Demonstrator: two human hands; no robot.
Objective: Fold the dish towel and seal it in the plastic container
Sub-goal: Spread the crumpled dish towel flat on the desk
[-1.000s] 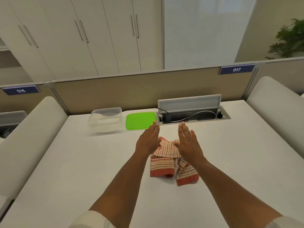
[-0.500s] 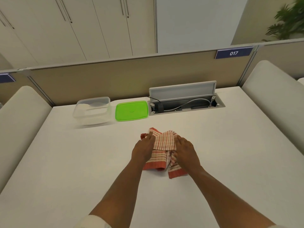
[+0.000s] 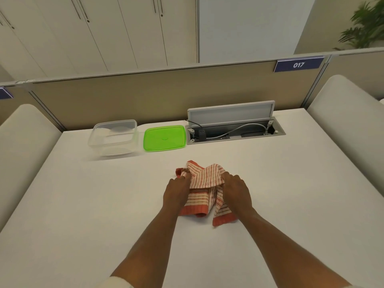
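My left hand and right hand both pinch the crumpled striped dish towel; gripping bunched layers instead of true corners, I'd fold it lumpy, too bulky for the clear container.

There is a single view, taken from the person's head, looking forward and steeply down over the white worktop. Both forearms reach in from the bottom edge, so the near worktop is close under the lens. The beige partition and cupboard doors fill the far upper part, bowed by the wide lens.
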